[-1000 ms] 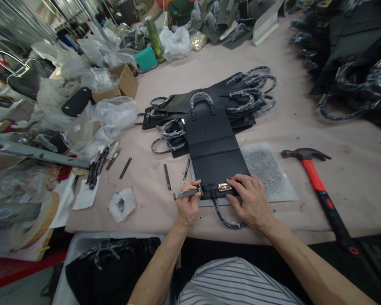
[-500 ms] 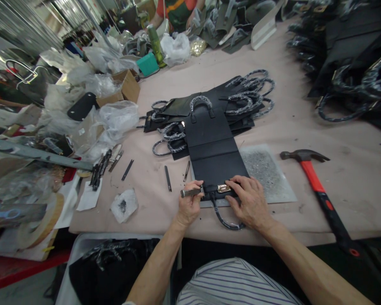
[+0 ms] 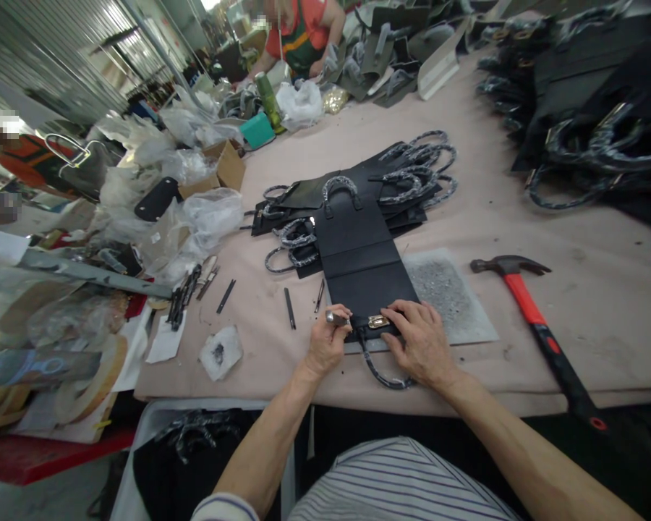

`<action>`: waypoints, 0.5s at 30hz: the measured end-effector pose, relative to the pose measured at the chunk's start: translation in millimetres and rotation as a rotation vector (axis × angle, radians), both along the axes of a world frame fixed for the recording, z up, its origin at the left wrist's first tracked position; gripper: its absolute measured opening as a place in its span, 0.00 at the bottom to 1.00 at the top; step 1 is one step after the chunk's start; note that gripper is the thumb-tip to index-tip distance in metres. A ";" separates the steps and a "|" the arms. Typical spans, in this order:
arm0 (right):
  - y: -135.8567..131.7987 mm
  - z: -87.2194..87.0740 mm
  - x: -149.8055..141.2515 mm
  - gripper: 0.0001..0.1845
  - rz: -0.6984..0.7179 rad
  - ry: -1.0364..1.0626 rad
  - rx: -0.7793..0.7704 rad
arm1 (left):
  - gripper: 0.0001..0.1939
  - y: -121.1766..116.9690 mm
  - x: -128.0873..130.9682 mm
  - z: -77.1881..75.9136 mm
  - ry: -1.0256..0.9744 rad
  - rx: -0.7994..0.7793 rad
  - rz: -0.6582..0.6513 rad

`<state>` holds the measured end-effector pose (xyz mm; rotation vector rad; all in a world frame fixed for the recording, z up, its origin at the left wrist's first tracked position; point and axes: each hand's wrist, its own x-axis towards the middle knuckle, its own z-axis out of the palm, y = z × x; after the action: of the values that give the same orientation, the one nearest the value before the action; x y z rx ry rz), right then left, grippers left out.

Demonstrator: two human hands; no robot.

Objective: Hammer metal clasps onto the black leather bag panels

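Gripping a metal tool (image 3: pixel 333 318), the left hand (image 3: pixel 324 344) is risking scratches if the right hand (image 3: pixel 420 339), spread on the black panel (image 3: pixel 364 278), slips!

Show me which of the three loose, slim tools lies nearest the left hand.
The rightmost slim tool, close to the left hand and black panel; the middle one and leftmost one lie farther left.

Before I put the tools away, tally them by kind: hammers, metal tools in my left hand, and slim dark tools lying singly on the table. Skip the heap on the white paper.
Hammer: 1
Metal tool in your left hand: 1
Slim dark tools lying singly: 3
Total: 5
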<state>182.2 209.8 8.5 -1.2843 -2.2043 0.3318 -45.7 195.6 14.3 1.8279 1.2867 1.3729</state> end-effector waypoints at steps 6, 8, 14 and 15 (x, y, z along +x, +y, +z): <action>7.0 16.3 10.0 0.22 0.030 0.107 0.007 | 0.02 -0.4 2.3 2.0 -0.030 -0.018 0.038; 14.2 24.1 32.5 0.22 -0.041 0.152 0.078 | 0.02 -0.9 2.8 3.0 -0.028 -0.037 0.061; 21.9 1.3 158.9 0.22 -0.518 -0.103 0.145 | 0.04 -2.6 3.8 3.8 -0.050 -0.101 0.065; 19.5 -6.3 177.8 0.22 -0.583 -0.134 0.065 | 0.05 -2.9 4.1 3.6 -0.052 -0.119 0.057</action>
<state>360.0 229.3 2.1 -1.8730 -1.8111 -0.0548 -41.6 192.7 17.9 1.6778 1.3724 1.3349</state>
